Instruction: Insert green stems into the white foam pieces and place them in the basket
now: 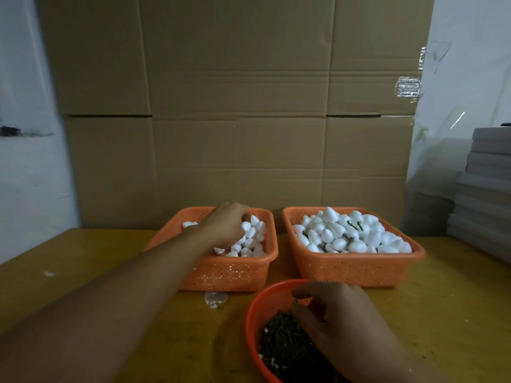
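Note:
Two orange baskets stand side by side on the yellow table. The left basket (235, 272) holds loose white foam pieces (253, 239). My left hand (228, 225) reaches into it, fingers curled down among the pieces; whether it grips one is hidden. The right basket (351, 268) is heaped with white foam pieces (351, 233), some showing green stems (355, 224). In front, a round red bowl (253, 313) holds a pile of green stems (284, 344). My right hand (340, 322) is in the bowl, thumb and forefinger pinched on a green stem (296, 302).
A tall cardboard sheet (235, 106) stands right behind the baskets. A stack of grey boards (484, 189) sits at the right edge. White foam crumbs (215, 298) lie on the table (83, 272) in front of the left basket.

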{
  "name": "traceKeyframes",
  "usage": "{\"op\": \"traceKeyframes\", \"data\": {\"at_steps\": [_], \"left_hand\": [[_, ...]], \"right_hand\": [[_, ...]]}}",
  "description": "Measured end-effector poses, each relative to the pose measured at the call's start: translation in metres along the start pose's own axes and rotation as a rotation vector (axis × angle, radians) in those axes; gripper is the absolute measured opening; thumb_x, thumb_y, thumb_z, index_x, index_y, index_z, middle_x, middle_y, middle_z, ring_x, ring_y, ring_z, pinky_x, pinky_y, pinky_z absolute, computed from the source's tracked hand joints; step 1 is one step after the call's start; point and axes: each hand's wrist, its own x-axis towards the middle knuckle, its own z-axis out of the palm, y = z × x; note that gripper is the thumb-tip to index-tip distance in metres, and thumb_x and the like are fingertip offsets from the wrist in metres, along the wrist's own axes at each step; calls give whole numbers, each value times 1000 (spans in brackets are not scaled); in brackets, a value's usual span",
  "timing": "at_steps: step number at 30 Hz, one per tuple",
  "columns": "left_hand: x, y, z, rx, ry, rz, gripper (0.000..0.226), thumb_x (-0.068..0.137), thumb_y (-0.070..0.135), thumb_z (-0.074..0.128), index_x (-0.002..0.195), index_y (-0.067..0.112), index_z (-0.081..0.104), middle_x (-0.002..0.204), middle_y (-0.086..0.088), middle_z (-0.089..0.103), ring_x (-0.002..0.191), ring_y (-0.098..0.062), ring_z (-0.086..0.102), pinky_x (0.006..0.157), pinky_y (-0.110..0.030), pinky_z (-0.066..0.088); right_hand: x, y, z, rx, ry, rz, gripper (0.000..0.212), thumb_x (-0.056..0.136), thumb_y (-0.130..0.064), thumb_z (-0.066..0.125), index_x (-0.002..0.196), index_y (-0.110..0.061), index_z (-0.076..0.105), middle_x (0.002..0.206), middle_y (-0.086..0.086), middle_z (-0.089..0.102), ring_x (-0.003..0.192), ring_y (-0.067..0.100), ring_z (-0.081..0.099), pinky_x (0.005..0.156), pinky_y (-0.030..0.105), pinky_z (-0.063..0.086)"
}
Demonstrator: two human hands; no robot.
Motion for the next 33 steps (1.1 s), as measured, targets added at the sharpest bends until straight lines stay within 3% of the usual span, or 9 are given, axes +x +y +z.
{"op": "traceKeyframes", "data": {"at_steps": [7,14,19,22,25,27,33], "left_hand": [[-54,37,-1,-199,240,246,11,89,12,60,96,19,55,95,4,63,83,-15,59,75,-42,50],[-101,59,4,-388,371,272,14,89,9,64,93,20,57,92,11,64,84,-4,59,74,-31,49],[-131,68,16,-457,336,265,19,91,9,66,98,25,58,106,16,63,101,1,59,82,-22,53],[-144,67,22,-502,314,255,26,90,10,68,101,31,57,118,19,63,106,8,58,86,-15,52],[-154,64,24,-528,284,267,27,91,12,68,105,33,59,116,21,63,107,5,59,87,-19,54],[-159,61,24,-530,267,258,27,92,18,67,109,37,58,112,22,63,108,2,59,86,-24,54],[-165,65,24,-511,259,305,34,98,41,48,128,57,40,119,30,55,115,3,53,92,-25,48]], "right_hand": [[0,-1,-2,-10,-18,-11,28,88,-49,62,115,-42,67,87,-19,73,82,3,68,78,30,56],[1,-2,1,-34,-49,-24,30,87,-46,64,116,-42,68,94,-22,72,87,0,67,81,27,56],[2,1,4,-64,-79,-30,36,81,-37,69,117,-43,65,101,-22,71,94,-1,66,86,27,56],[4,1,2,-71,-121,-64,25,84,-33,67,108,-39,69,97,-19,72,90,1,66,82,27,55],[5,0,3,-90,-143,-102,12,90,-30,60,97,-31,70,91,-16,71,86,3,65,78,26,53],[5,1,6,-111,-174,-112,14,92,-33,56,93,-27,69,92,-13,69,88,3,63,80,24,52],[5,-1,11,-188,-438,-112,36,85,-59,60,112,-36,69,113,-12,66,111,4,50,98,31,48]]}}
